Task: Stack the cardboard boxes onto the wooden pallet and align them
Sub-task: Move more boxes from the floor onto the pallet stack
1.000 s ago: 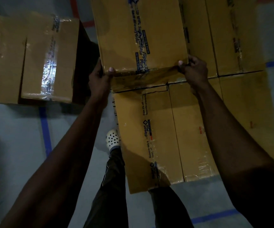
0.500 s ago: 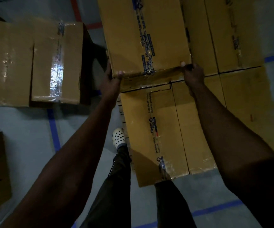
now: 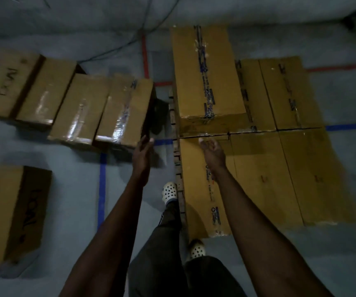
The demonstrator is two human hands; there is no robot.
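A tall taped cardboard box (image 3: 209, 76) sits as a second layer at the far left of the stack. Beneath it, several flat boxes (image 3: 279, 168) cover the wooden pallet (image 3: 176, 159), whose slatted left edge shows. My left hand (image 3: 144, 150) hovers over the floor left of the pallet, fingers straight, holding nothing. My right hand (image 3: 212, 148) hangs just in front of the top box's near face with loosely curled fingers, apart from it.
A row of several taped boxes (image 3: 100, 112) lies on the floor to the left. Another box with handwriting (image 3: 12, 211) stands at the near left. Blue and red tape lines mark the grey floor; cables run at the back. My feet in white clogs (image 3: 169, 191) stand beside the pallet.
Both hands have let go of the top box's near edge and drawn back. The view has pulled away and up, showing the whole stack and more floor boxes.
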